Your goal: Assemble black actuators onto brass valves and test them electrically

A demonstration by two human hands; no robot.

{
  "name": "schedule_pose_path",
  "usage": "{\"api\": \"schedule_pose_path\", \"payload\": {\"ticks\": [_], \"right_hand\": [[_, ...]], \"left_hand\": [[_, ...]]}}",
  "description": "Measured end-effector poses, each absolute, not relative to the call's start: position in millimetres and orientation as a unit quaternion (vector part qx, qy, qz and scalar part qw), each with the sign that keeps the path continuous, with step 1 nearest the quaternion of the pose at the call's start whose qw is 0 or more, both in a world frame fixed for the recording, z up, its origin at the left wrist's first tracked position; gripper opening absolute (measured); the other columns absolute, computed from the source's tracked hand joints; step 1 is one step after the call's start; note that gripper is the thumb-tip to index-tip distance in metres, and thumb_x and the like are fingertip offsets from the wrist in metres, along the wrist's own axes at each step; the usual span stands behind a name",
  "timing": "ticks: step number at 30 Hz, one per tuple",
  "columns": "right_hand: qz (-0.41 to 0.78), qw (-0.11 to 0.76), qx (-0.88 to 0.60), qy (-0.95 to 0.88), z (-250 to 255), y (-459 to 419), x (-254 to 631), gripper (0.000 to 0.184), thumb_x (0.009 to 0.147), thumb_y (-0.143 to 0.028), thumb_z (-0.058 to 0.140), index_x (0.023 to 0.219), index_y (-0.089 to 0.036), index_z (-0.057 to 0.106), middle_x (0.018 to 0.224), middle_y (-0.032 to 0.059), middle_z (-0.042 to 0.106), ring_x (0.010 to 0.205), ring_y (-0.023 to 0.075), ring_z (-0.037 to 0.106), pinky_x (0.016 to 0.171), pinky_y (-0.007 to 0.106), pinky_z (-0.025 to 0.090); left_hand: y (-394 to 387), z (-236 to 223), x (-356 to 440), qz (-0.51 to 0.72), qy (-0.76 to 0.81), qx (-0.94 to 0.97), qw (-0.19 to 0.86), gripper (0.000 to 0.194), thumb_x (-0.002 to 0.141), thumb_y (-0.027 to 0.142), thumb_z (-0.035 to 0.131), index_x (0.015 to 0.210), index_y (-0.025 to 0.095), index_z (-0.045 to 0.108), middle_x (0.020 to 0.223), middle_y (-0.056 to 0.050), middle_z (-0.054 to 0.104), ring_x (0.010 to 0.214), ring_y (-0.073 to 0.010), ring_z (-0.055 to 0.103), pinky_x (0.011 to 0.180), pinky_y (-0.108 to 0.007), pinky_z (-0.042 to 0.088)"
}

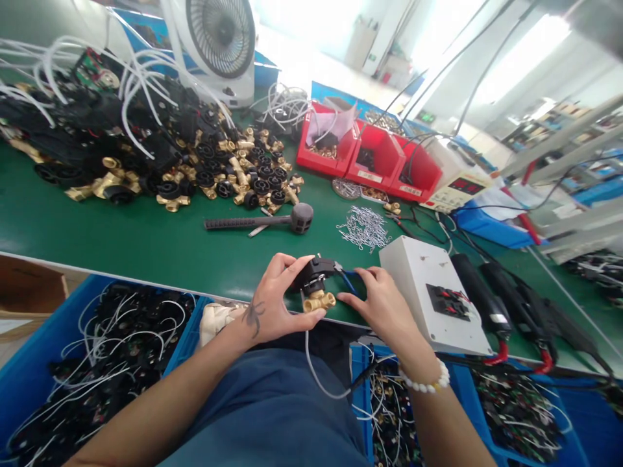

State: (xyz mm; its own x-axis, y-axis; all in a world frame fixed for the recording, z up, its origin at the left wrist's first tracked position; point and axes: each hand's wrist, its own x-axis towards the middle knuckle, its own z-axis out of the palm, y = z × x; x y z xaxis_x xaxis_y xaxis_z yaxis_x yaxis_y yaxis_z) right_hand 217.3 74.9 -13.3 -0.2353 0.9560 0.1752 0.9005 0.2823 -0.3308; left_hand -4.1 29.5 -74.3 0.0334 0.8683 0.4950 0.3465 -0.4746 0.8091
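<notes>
My left hand (pixel 277 295) is wrapped round a brass valve (pixel 320 301) with a black plastic housing (pixel 315 269) on top, held at the table's front edge. A white cable hangs from it in a loop. My right hand (pixel 382 301) is closed on small blue-handled pliers (pixel 349 281). Their grey tip touches or lies very near the right side of the housing; which of these I cannot tell. Beyond the hands lie a dark mallet (pixel 257 222) and a heap of small silvery wire clips (pixel 364 228).
Brass valves and black parts with white cables (pixel 243 168) are piled at the back left, before a white fan (pixel 221 52). Red bins (pixel 374 159) stand behind. A grey box (pixel 433 292) and black power screwdrivers (pixel 481 292) are right. Blue crates (pixel 95 285) sit below the edge.
</notes>
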Motion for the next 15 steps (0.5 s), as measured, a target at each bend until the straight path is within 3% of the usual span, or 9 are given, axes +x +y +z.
{"api": "schedule_pose_path", "payload": {"ticks": [3,8,11,15], "right_hand": [[0.119,0.27,-0.518,-0.803,-5,71,205,0.028,0.093,-0.039,0.065,0.111,-0.018,0.072,0.12,0.0154,0.067,0.111,0.0277,0.065,0.094,0.046,0.054],[0.259,0.32,-0.416,-0.811,22,57,175,0.007,0.093,-0.021,0.066,0.096,-0.021,0.072,0.089,0.0011,0.071,0.081,0.0138,0.066,0.077,0.027,0.053],[0.254,0.317,-0.423,-0.81,23,57,165,0.012,0.092,-0.017,0.063,0.082,-0.02,0.068,0.083,0.0001,0.07,0.078,0.0132,0.064,0.074,0.026,0.05],[0.241,0.31,-0.451,-0.801,19,55,161,0.013,0.092,-0.021,0.061,0.08,-0.02,0.066,0.078,0.0003,0.069,0.071,0.0134,0.061,0.069,0.026,0.048]], "left_hand": [[30,-75,-5,0.519,0.461,0.68,0.237,0.075,0.074,0.042,0.076,0.143,0.024,0.052,0.112,-0.007,0.053,0.099,-0.0229,0.056,0.083,-0.038,0.058],[32,-74,-4,0.514,0.457,0.697,0.202,0.076,0.072,0.045,0.076,0.141,0.021,0.053,0.109,-0.007,0.054,0.097,-0.0235,0.056,0.087,-0.04,0.056],[33,-75,-3,0.511,0.455,0.705,0.185,0.075,0.073,0.046,0.075,0.14,0.021,0.053,0.109,-0.007,0.054,0.097,-0.0236,0.056,0.087,-0.041,0.056],[32,-75,-3,0.515,0.452,0.708,0.171,0.075,0.073,0.046,0.074,0.141,0.02,0.052,0.11,-0.007,0.055,0.098,-0.024,0.056,0.087,-0.041,0.055]]}}
